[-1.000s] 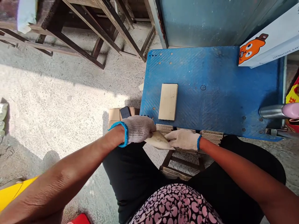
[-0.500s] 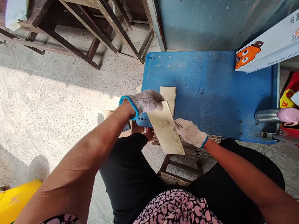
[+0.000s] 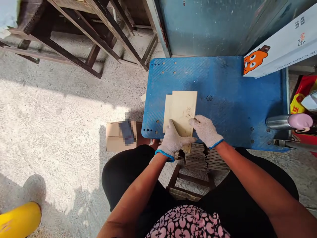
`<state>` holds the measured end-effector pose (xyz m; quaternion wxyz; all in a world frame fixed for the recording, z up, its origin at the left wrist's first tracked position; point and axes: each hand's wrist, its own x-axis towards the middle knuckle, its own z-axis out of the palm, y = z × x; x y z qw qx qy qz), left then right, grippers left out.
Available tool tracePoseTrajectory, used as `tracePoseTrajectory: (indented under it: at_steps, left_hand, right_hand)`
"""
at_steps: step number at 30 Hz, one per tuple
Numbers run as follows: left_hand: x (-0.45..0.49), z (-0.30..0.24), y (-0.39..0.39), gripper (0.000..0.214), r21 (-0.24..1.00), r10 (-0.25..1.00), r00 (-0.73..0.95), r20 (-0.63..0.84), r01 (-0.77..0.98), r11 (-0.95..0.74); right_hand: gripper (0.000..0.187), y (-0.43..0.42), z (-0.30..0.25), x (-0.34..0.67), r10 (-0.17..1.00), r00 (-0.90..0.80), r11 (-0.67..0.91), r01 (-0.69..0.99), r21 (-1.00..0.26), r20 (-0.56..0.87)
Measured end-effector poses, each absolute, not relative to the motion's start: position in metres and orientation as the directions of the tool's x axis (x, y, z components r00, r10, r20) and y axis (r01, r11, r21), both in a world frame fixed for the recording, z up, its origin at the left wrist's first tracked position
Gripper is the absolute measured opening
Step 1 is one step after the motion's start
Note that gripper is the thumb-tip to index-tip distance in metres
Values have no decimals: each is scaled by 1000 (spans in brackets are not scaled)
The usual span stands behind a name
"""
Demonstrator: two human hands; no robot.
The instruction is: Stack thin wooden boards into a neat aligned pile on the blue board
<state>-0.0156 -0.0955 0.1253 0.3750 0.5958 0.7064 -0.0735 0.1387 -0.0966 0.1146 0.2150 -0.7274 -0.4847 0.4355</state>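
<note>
A cream board (image 3: pixel 183 105) overhung the near edge of the blue table (image 3: pixel 230 105).
The gloved left hand (image 3: pixel 174 140) lay spread, thumb and fingers apart, over its near end; the gloved right hand (image 3: pixel 206 131) pinched its right edge. A second board (image 3: pixel 167 110) showed at left, partly covered.

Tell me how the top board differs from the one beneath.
The top board shows dark specks; the lower board, where visible, looks plain. The top board reaches past the near edge of the blue table; the lower board's visible part lies within it. Both are pale and straight-edged.
</note>
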Motion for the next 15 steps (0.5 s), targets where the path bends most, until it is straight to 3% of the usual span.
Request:
tracePoseTrajectory:
  at_steps: [3,9,11,15]
  left_hand:
    - [5,111,-92,129,420,799,5,-601,853,310]
    - [17,93,-80,105,425,794,-42,-606,827,368]
    - [10,87,-72,107,402,802,-45,-596,848,346]
    - [-13,74,-48,106,266,822,-112,-558,914,305]
  right_hand:
    - [30,-95,113,139,880,177,-461,549,-698,-442]
    - [27,-87,105,141,837,272,-547,471,-693,-476]
    - [27,-83,103,141,821,289,-570,356,-741,-493]
    - [35,-75,109,148,784,280,-571,-27,-821,-555]
